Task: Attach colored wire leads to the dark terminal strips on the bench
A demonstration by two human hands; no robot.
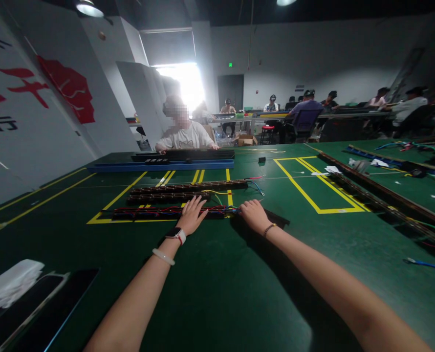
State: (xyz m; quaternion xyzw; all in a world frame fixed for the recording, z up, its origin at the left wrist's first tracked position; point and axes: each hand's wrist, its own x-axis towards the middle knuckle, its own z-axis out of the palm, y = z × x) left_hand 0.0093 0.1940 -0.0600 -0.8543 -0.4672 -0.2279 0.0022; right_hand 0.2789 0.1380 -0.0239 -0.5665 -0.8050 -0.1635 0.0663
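Note:
A long black bar with red and blue wires (159, 211) along it lies crosswise on the green table. My left hand (193, 215) rests on this bar, fingers stretched out and spread. At the bar's right end, my right hand (253, 215) has its fingers curled in around a short bunch of coloured wires (232, 210); its fingertips are partly hidden. A dark flat strip (278, 218) sticks out to the right from behind that hand. Just beyond, two similar dark bars (188, 187) lie side by side, with yellow, green, red and blue wire ends at their right.
Across the table (210, 274) a person (186, 132) sits behind black bars on a blue rail (166, 166). Long dark strips (379, 195) with wires lie at the right. White cloth (12, 281) and black panels are at front left. Yellow tape (342, 211) marks the tabletop.

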